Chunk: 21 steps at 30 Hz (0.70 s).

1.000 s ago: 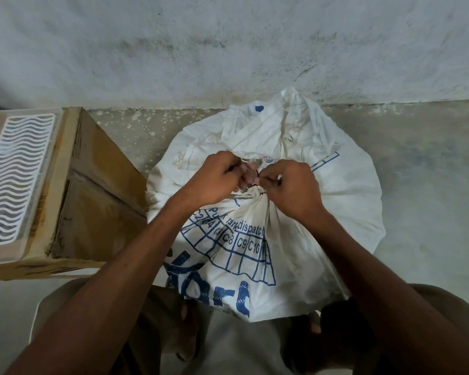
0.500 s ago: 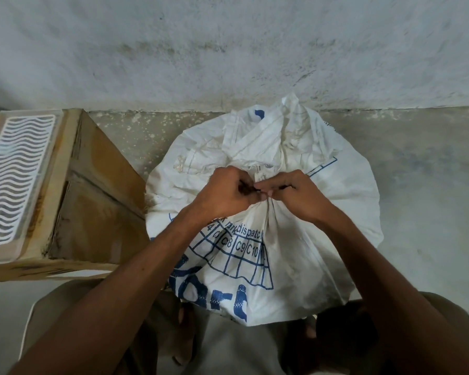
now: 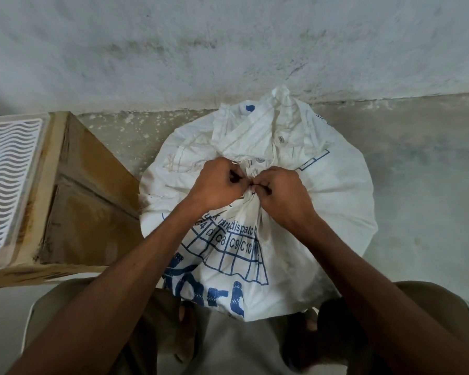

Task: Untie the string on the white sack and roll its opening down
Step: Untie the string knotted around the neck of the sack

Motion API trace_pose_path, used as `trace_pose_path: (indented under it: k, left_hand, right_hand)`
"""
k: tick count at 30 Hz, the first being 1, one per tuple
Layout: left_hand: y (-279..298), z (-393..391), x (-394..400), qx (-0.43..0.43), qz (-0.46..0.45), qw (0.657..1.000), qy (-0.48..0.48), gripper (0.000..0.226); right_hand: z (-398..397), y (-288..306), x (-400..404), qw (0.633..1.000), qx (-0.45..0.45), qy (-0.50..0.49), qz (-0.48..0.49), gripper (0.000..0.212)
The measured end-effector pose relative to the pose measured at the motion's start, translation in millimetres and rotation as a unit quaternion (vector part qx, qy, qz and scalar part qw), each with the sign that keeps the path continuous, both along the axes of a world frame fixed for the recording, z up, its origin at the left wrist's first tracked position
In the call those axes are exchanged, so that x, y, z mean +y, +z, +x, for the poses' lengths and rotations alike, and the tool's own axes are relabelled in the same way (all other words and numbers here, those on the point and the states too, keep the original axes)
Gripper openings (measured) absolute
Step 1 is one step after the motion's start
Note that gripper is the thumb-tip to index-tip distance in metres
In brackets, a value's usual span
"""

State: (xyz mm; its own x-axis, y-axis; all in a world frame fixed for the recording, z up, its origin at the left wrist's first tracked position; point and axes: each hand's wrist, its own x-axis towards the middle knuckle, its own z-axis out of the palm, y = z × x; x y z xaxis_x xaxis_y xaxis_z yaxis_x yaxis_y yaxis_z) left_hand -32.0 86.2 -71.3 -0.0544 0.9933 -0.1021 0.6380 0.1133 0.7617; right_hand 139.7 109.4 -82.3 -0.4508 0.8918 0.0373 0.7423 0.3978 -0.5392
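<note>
i see the white sack (image 3: 295,201) standing on the concrete floor (image 3: 417,185) by the wall (image 3: 228,44), neck still gathered. left hand (image 3: 217,185) and right hand (image 3: 282,192) meet at the tied neck, fingers pinched on the string (image 3: 252,189); the knot itself is mostly hidden. cardboard box (image 3: 87,190) sits just left of the sack, white grille (image 3: 8,180) on top.

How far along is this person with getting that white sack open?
Early on. Nothing looks finished: the white sack is bunched shut at its neck, and its loose top stands unrolled above it. In hand: the left hand and right hand pinch at the tie there; the string itself is mostly hidden. Left: freeing the string, then rolling the opening down.
</note>
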Motion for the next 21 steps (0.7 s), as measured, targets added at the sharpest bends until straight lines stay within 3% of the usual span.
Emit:
trace_pose_path:
  k: [15, 21]
  left_hand:
    - [-2.6, -16.1, -21.6, -0.149, -0.018, 0.987, 0.064, 0.006]
    - [-12.1, -18.0, -17.3, -0.169, -0.033, 0.985, 0.016, 0.009]
  right_hand:
    - [-13.3, 7.4, -7.4, 0.999, 0.024, 0.025, 0.027, 0.006]
    - [-3.6, -4.6, -4.4, 0.999, 0.012, 0.035, 0.038, 0.006]
